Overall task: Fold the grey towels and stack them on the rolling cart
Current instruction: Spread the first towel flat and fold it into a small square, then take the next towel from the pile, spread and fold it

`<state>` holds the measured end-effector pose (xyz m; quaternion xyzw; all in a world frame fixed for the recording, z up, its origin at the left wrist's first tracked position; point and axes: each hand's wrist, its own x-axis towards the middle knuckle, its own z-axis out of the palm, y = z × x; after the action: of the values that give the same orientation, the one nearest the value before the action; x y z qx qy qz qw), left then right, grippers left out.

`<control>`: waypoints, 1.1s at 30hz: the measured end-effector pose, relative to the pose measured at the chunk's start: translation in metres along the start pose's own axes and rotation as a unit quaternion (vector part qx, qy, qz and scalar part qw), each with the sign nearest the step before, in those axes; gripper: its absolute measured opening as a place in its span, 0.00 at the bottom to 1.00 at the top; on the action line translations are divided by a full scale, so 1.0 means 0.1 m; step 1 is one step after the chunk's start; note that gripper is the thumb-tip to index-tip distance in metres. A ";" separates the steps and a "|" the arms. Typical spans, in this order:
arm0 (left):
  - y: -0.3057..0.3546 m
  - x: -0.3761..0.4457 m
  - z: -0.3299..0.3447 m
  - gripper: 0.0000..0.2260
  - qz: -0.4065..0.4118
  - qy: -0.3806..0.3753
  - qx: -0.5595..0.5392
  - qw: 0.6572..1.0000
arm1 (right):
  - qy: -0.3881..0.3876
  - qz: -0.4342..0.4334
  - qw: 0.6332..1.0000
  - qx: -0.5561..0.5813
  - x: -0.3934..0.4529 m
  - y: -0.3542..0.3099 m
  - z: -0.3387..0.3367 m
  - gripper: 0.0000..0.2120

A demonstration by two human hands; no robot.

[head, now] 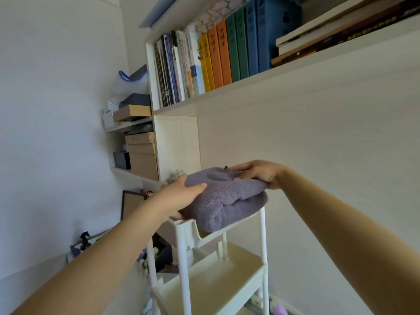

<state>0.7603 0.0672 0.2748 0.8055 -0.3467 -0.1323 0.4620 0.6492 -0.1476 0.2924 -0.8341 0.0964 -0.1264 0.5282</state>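
A folded grey towel [227, 201] lies on the top tray of the white rolling cart [184, 233], in the middle of the view. It looks like a stack of folded layers, though I cannot tell how many towels. My left hand [181, 196] grips the towel's left end, thumb on top and fingers underneath. At the right end, my right hand [256, 172] holds the upper layer, fingers laid over it and curled at the edge. Part of the top tray is hidden under the towel.
The cart's lower tray [216, 283] stands below. A white bookshelf [177, 144] with coloured books [218, 55] and cardboard boxes [141, 153] rises behind the cart. A white wall is on the right. Small items and a spray bottle [84, 241] sit low left.
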 end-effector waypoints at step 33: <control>0.32 -0.88 0.85 0.21 0.356 0.122 0.143 0.915 | 0.447 -0.134 0.861 -0.202 -1.52 0.37 0.59 0.10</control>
<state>0.6370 0.0610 0.2466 0.6962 -0.5663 0.1912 0.3976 0.5218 -0.0679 0.2186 -0.7811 0.2327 -0.5333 0.2266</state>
